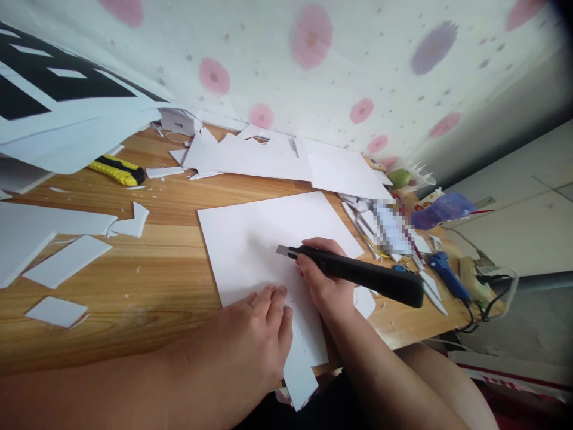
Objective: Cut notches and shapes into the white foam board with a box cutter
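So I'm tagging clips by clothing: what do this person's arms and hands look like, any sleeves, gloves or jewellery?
Both forearms are bare as far as the picture shows, with no sleeves in view. The left hand and right hand wear no gloves. No rings, watch or bracelet show. The nails are short and look unpainted.

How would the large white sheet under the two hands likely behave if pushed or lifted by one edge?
The large white sheet lies flat with crisp straight edges, so it is probably fairly stiff board, not floppy paper. It looks light, and would likely slide on the smooth wooden table; the left hand presses it down while the right hand holds the black utility knife.
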The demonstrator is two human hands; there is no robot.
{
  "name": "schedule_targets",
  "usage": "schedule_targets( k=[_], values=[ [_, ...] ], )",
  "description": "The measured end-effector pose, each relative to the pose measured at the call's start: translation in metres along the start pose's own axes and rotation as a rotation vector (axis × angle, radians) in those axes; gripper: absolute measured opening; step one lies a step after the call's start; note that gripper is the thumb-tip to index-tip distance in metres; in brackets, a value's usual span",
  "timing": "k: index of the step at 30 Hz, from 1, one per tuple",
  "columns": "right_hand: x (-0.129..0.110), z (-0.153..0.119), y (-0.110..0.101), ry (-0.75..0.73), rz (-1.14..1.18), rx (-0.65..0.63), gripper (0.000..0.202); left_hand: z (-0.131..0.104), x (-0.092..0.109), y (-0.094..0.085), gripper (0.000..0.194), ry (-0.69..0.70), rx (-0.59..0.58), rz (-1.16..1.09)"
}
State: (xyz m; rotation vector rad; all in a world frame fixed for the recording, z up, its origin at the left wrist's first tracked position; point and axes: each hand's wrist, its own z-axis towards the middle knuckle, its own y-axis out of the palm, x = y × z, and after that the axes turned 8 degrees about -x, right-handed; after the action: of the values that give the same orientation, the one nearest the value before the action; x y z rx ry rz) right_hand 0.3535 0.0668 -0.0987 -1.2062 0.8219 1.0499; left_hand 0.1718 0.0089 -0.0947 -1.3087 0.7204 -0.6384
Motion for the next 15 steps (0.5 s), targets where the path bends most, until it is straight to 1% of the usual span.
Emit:
schedule_targets(
  k=[2,7,15],
  values=[
    [0.0018,0.0007,0.0003,-0.009,-0.013,0.008,0.016,0.0002,0.0010,0.0003,0.037,-0.011,0.018,0.006],
    [0.0047,0.0016,0.0014,-0.029,-0.047,-0.015,0.019,0.0011,0.0006,-0.0005,0.033,-0.011,0.048,0.018],
    [0.0019,0.0007,0.0023,-0.056,-0.076,-0.013,0.019,0.0014,0.0003,-0.0026,0.030,-0.006,0.015,-0.010]
  ],
)
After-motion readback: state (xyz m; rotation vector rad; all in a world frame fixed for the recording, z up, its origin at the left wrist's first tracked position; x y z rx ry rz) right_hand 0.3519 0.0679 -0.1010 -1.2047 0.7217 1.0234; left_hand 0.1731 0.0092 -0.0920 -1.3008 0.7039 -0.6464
